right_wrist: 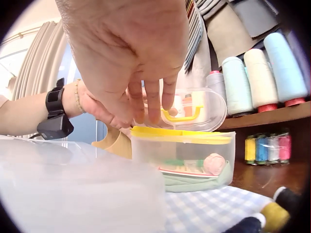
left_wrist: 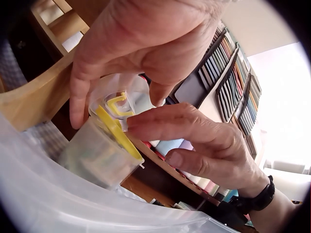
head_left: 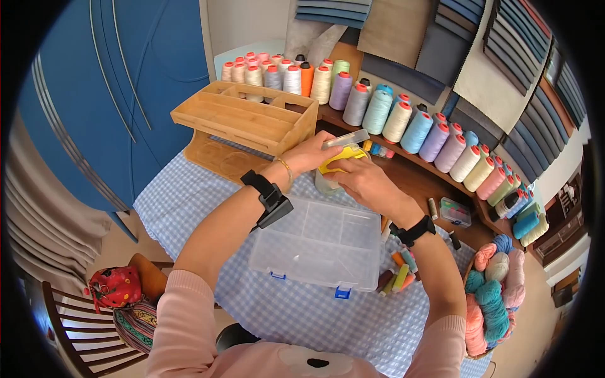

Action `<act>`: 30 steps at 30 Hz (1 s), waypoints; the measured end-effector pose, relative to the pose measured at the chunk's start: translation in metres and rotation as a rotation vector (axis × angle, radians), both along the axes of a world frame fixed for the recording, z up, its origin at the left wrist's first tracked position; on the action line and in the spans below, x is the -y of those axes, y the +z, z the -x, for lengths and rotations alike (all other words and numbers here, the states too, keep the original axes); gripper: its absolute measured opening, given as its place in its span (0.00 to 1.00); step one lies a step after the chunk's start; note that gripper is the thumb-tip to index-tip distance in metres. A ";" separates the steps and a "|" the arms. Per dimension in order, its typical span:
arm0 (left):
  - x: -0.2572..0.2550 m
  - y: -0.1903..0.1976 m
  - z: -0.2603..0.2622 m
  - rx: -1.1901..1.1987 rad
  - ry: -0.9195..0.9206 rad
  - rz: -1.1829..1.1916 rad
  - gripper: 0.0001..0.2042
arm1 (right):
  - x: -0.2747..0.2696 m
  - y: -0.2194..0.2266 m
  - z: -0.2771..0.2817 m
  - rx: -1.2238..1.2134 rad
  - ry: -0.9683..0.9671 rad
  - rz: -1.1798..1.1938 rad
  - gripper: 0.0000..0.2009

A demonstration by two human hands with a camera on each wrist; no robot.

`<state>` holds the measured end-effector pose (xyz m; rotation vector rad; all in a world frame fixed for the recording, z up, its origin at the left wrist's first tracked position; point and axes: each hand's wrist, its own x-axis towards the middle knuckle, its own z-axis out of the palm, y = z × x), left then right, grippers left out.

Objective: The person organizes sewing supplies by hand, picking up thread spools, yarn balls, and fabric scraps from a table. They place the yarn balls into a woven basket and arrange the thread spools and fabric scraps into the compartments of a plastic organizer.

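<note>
A translucent tub [right_wrist: 184,160] with a yellow rim [right_wrist: 180,136] stands on the checked cloth. Through its wall in the right wrist view show a pale pink ball and folded green fabric. My left hand [head_left: 309,152] holds the clear lid [head_left: 345,138] tipped up above the tub, fingers on one side and thumb on the other in the left wrist view. A yellow handle [left_wrist: 115,104] is on that lid. My right hand [head_left: 368,179] is over the tub's top, its fingers extended at the yellow rim and its thumb apart.
A clear divided case [head_left: 315,242] with blue latches lies in front of the tub. Behind to the left stands a wooden organizer [head_left: 246,116]. Thread cones [head_left: 397,123] line the shelf. Small spools [head_left: 400,271] and a yarn basket [head_left: 491,302] sit at right.
</note>
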<state>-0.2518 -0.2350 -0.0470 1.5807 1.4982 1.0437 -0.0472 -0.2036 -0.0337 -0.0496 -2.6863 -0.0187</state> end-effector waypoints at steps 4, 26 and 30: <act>0.000 0.001 0.001 -0.004 0.003 0.024 0.26 | -0.002 -0.011 -0.002 0.092 -0.063 0.011 0.14; -0.002 -0.002 0.007 -0.111 -0.172 0.098 0.29 | 0.003 0.003 -0.022 -0.010 -0.176 0.047 0.22; -0.002 -0.009 0.008 -0.100 -0.104 -0.034 0.28 | 0.005 0.008 -0.023 -0.183 -0.223 0.075 0.23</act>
